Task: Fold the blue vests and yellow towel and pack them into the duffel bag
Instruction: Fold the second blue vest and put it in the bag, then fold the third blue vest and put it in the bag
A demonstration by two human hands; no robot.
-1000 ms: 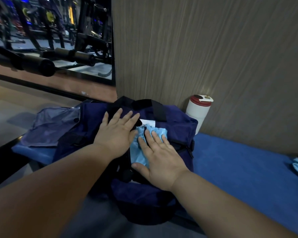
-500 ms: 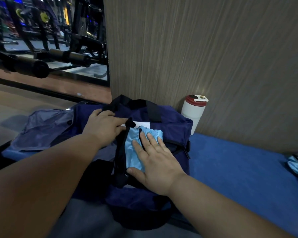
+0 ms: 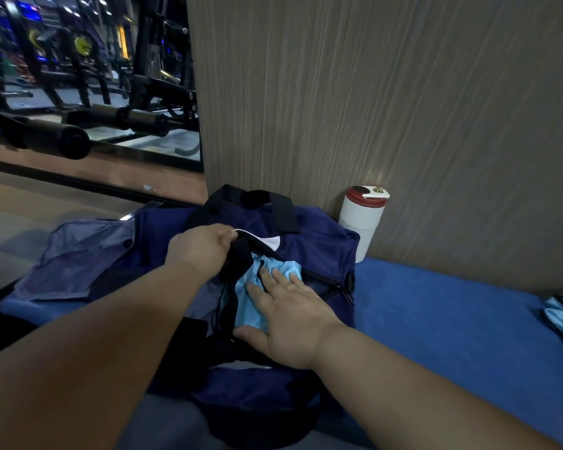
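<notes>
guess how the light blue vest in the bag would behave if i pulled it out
Probably floppy: the vest wrinkles and bunches in the duffel bag under the flat right hand. Its sheen suggests slick cloth, which may slide and unfold when lifted. It looks thin, so likely light for its size.

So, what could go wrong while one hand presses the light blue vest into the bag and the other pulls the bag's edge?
1. The black strap lies across the opening beside the blue vest; either may catch in the zipper.
2. The right hand presses flat on the vest, so its fold may crumple.
3. The left hand grips the duffel bag edge; a hard tug might tip the bottle standing close beside it.
</notes>
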